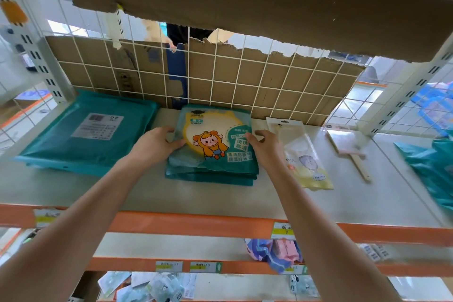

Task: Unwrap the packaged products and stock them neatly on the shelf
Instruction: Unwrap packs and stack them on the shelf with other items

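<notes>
Stack of packs point(210, 176), teal with a yellow cartoon figure on the front, lying flat at the middle of the shelf point(171, 193), back edge close to the wire grid point(245, 73). Left hand point(157, 142) at the left edge of the top pack point(215, 144), fingers curled over that edge, thumb pressed on the printed face. Right hand point(266, 144) at the right edge of the same pack, thumb on the face, fingers bent round the side, their tips hidden, so no telling how far under. Both forearms stretched in from the bottom of the view.

Large teal mailer bag point(85, 135) with a white label, flat on the shelf just left of the left hand. Cream packet point(306, 162) flat just beside the right wrist. Further right, wooden-handled item point(353, 154), too blurred to name. Crumpled teal bag point(431, 169) at the far right edge. Torn cardboard point(103, 66) standing behind the grid. Orange front rail point(196, 224) with a price tag point(283, 230). Lower shelf with small packets point(147, 284) lying loose.
</notes>
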`<action>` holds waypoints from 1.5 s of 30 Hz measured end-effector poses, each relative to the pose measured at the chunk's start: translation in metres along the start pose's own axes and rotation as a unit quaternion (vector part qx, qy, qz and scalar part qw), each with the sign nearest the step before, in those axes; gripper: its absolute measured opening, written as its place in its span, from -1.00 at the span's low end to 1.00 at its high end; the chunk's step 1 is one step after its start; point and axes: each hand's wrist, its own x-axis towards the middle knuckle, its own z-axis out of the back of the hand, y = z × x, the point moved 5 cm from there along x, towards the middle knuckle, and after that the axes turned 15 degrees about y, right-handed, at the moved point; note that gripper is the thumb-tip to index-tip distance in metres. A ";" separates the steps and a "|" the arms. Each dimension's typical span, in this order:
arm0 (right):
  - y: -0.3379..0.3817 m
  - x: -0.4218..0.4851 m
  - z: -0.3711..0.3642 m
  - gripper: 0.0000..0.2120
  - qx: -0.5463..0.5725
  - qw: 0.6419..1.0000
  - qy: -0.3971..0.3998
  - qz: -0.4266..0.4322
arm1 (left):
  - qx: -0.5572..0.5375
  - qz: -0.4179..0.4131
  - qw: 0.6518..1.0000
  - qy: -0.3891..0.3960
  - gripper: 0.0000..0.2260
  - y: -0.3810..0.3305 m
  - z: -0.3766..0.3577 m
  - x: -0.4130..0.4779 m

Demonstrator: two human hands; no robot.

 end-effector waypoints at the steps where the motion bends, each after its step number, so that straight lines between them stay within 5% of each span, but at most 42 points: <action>1: 0.001 -0.003 0.003 -0.54 -0.022 1.000 -0.019 -0.003 | 0.014 0.002 1.000 -0.019 -0.49 0.000 0.002 -0.002; 5: 0.019 -0.015 0.014 -0.49 -0.163 0.984 -0.052 0.058 | 0.097 -0.061 0.987 -0.117 -0.50 -0.012 0.019 -0.014; 11: 0.041 -0.029 0.013 -0.37 -0.305 0.944 -0.016 0.127 | 0.270 -0.068 0.955 -0.101 -0.41 -0.025 0.026 -0.013; 32: 0.086 -0.068 -0.037 -0.37 -0.341 0.911 0.100 0.209 | 0.299 0.034 0.950 -0.087 -0.33 0.046 0.049 -0.074; 38: 0.107 -0.071 -0.057 -0.39 -0.315 0.926 0.078 0.195 | 0.307 -0.012 0.951 0.044 -0.24 0.080 0.039 -0.065; 42: 0.116 -0.074 -0.073 -0.38 -0.296 0.936 0.079 0.174 | 0.330 -0.091 0.938 0.062 -0.22 0.090 0.033 -0.065; 45: 0.121 -0.079 -0.079 -0.38 -0.278 0.943 0.069 0.169 | 0.340 -0.140 0.929 0.041 -0.41 0.096 0.035 -0.066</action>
